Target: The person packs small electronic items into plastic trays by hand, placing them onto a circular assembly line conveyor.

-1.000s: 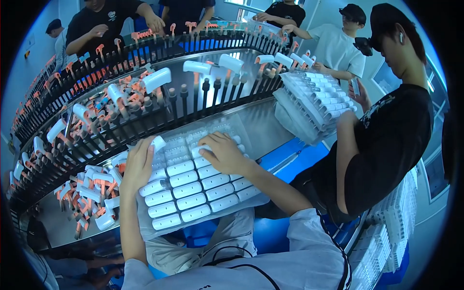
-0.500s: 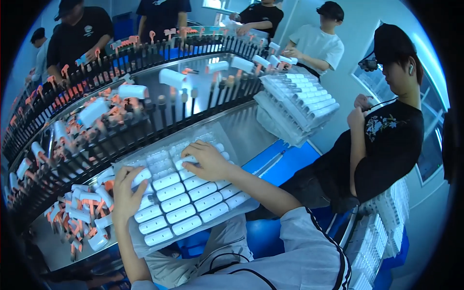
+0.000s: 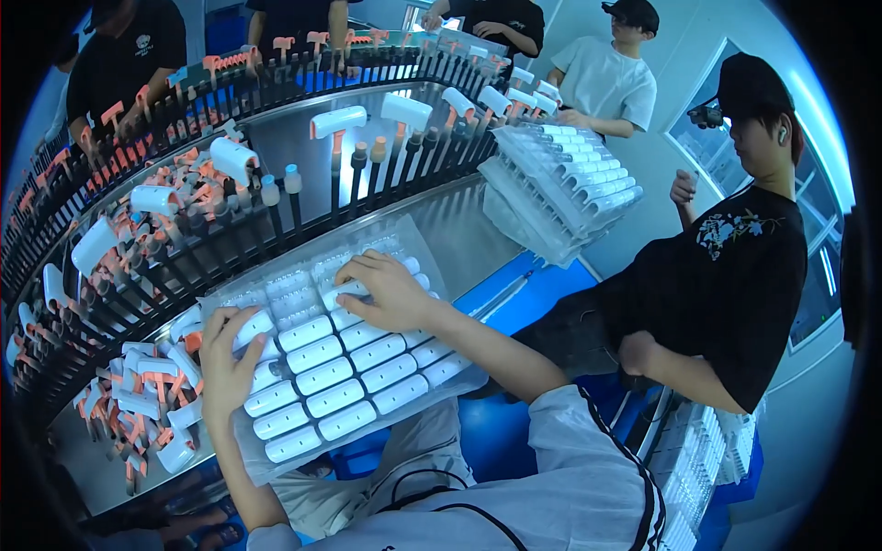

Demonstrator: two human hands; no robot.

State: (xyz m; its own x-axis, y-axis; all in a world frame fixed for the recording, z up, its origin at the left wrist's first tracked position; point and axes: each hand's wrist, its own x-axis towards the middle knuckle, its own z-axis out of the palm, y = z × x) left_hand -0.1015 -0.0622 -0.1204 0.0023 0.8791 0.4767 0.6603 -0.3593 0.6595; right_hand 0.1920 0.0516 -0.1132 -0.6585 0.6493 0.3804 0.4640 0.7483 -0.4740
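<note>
A clear plastic tray (image 3: 404, 241) lies tilted before me, partly over my lap. Rows of glossy white curved covers (image 3: 333, 399) fill its near compartments, while several cells toward the far left hold nothing. At the tray's left edge, my left hand (image 3: 226, 367) has its thumb and fingers closed round a white cover (image 3: 254, 329). My right hand (image 3: 390, 292) reaches over the far middle rows. Its thumb and bent fingers grip another white cover (image 3: 342, 294) at a cell there. The palm hides some of the cells beneath it.
Black upright pegs (image 3: 354, 174) ring a curved metal line, some carrying white covers. Orange-and-white parts (image 3: 152, 395) lie heaped left of the tray. Stacked filled trays (image 3: 570, 197) stand at far right. A co-worker in black (image 3: 735, 248) is close on my right; others stand across the line.
Pegs bearing white covers have shifted along the line. Both my hands keep nearly the same grips over the tray. The co-worker at right has lowered one hand.
</note>
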